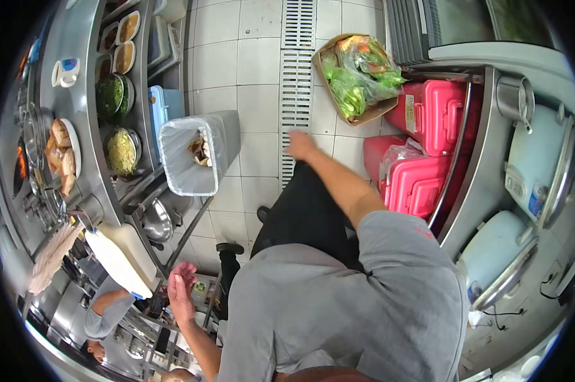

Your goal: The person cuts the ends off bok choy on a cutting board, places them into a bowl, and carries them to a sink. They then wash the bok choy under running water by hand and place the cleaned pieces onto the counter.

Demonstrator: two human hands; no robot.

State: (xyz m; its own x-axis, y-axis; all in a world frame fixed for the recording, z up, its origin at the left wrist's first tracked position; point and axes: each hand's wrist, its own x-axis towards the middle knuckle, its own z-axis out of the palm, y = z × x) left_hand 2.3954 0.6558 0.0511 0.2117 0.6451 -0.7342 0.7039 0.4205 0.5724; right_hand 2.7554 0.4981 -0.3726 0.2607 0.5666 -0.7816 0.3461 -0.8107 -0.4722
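Cutting board [119,254]: white, lying at the near edge of the steel desk [71,38] on the left. Its long axis follows the desk edge, far-left to near-right in the view, and its near end points toward the left hand.
Left hand [181,293]: upright just beside the board's near end, apart from it and touching nothing. The grip is open, with the palm flat, the fingers spread and nothing in it. It is by far the nearer hand to the board.
Right hand [300,145]: out in front on a straight arm above the tiled floor, well apart from the board. It is blurred, so I cannot tell whether the grip is open or closed, and nothing shows in it.
Waste bin [198,153]: lined with a clear bag, with scraps inside. It stands on the floor between the right hand and the desk, near the hand on its left.
Pink crates [421,146]: stacked to the right of the right arm, under the opposite counter.
Drain grate [297,76]: a long strip in the floor running straight ahead, beyond the right hand.
Box of bagged greens [357,73]: on the floor just right of the grate, farthest off.
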